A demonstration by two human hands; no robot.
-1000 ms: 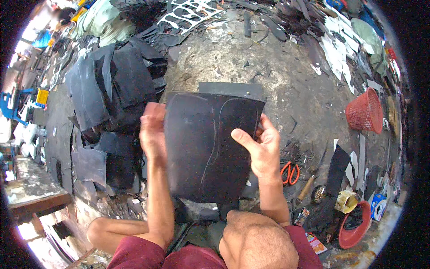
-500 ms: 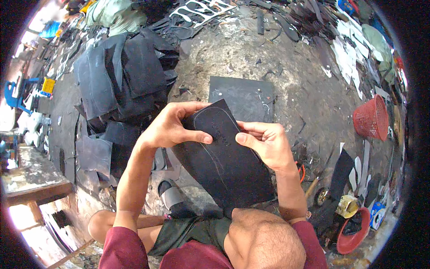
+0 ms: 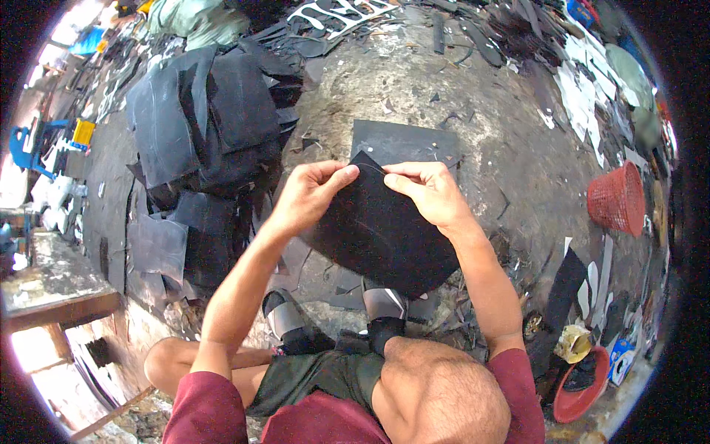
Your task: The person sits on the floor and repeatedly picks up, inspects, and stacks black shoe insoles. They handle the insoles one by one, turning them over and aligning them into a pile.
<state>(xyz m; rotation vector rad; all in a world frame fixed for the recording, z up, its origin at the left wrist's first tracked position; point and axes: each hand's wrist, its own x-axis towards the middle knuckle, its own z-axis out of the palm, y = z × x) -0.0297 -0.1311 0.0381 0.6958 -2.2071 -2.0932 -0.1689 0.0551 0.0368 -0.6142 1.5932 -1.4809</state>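
A black sheet (image 3: 384,229) of flexible material, marked with a faint pale outline, hangs between my two hands above the floor. My left hand (image 3: 314,191) pinches its far edge at the left, thumb on top. Close beside it, my right hand (image 3: 433,191) pinches the same edge at the right, thumb and fingers pressed together. The sheet's wide lower end droops toward my feet. Beyond my hands a dark flat board (image 3: 407,140) lies on the floor, partly covered by the sheet and my right hand.
A tall pile of black sheets (image 3: 207,111) stands at the left. To the right are a red mesh basket (image 3: 616,198), a red tub (image 3: 580,399) and a yellowish can (image 3: 573,344). Offcuts litter the floor (image 3: 355,89). A wooden bench (image 3: 59,307) is at the lower left.
Both hands have moved away from my body to the sheet's far edge, thumbs closer to its corner. The sheet has risen and tilted, uncovering my right foot.
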